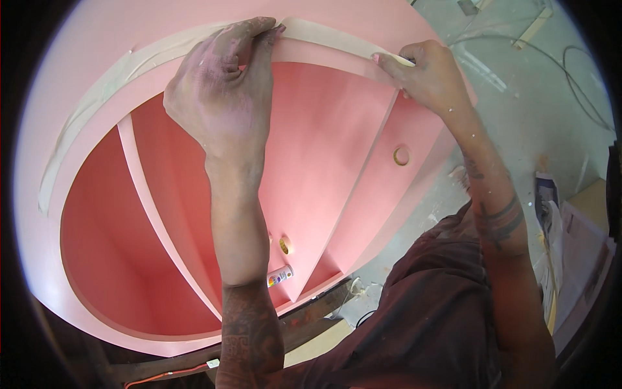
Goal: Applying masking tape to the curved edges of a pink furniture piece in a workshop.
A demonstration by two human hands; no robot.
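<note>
A strip of pale masking tape (337, 43) follows the curved rim of a large pink rounded shell (389, 13). My left hand (223, 81), smeared with pink, is closed at the rim, its thumb and fingertips pinched on the tape near the top. Further right, my right hand (427, 74) grips the tape's end between thumb and fingers; a short pale piece shows there. Between the hands the tape lies along the edge. Left of my left hand, a wider whitish, wrinkled band of tape (84, 107) curves down the shell.
Inside the shell, pink dividers (139, 168) slant across. A spray can (280, 276) and a tape roll (284, 245) sit low inside; another tape roll (402, 155) rests on a panel at right. A dark cable (551, 55) and papers (576, 246) lie on the grey floor.
</note>
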